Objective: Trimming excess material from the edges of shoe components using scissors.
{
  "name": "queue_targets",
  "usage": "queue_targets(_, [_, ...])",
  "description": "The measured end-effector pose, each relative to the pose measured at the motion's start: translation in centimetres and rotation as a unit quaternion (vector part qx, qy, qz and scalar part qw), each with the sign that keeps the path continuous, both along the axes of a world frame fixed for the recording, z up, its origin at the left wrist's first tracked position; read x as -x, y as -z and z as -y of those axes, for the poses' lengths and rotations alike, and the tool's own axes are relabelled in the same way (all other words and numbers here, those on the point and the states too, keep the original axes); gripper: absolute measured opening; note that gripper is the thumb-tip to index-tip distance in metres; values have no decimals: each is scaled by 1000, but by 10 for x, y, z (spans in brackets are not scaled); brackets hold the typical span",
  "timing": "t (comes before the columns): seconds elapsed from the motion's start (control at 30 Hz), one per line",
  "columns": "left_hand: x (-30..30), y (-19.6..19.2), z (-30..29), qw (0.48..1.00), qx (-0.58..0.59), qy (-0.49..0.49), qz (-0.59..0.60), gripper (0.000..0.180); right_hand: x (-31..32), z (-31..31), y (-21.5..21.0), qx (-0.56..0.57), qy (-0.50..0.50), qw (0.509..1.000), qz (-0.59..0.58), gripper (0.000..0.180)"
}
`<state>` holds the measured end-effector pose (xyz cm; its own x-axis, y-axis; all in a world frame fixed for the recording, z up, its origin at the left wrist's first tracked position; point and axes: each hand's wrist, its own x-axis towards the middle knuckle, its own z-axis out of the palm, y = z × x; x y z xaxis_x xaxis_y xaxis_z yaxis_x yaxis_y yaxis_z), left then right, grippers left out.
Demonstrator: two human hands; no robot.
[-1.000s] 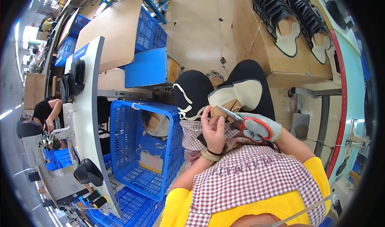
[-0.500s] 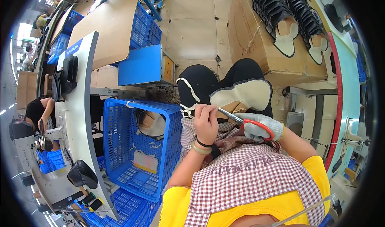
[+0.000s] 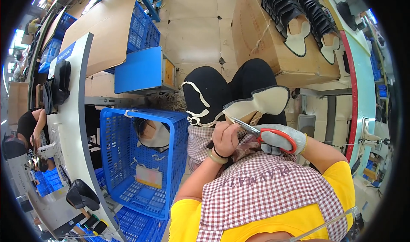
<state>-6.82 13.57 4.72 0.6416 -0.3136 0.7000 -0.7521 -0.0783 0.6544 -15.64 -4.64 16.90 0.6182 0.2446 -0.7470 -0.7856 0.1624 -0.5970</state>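
Note:
A shoe upper (image 3: pixel 271 100) with a cream sole-shaped bottom and dark edging lies across my lap, its tan inside partly showing. My bare left hand (image 3: pixel 225 138) pinches its near left end, fingers closed; whether a thread is also between them is too small to tell. In a grey-white glove, my right hand (image 3: pixel 282 138) grips red-handled scissors (image 3: pixel 291 144). Their metal blades point left and lie by the edge of the upper, close to my left fingertips. Cream strips (image 3: pixel 197 94) lie on my left thigh.
To my left stands a blue plastic crate (image 3: pixel 103 152) with another upper (image 3: pixel 154 134) inside. A white machine table (image 3: pixel 81 113) is beyond it. Ahead right, a cardboard box (image 3: pixel 260 41) bears rows of black uppers (image 3: pixel 279 11). Another person (image 3: pixel 32 124) sits far left.
The shoe upper has turned and tilted, so its cream bottom looks narrower. My left hand has moved slightly nearer to me along its edge. The scissors stay close beside it.

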Motion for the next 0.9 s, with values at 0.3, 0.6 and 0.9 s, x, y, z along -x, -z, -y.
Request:
queue_targets(0.3, [9,0,-3,999,8,28,-41,15,3,-32,2,-66,163,983,-58,38])
queue_targets(0.6, [15,-14,-16,978,70,194,37,11,-20,-40,15,-53,239,969,-38,36])
queue_targets(0.9, [-58,-7,15,929,-129,139,-319,49,9,-4,32,9,188,977,100,53])
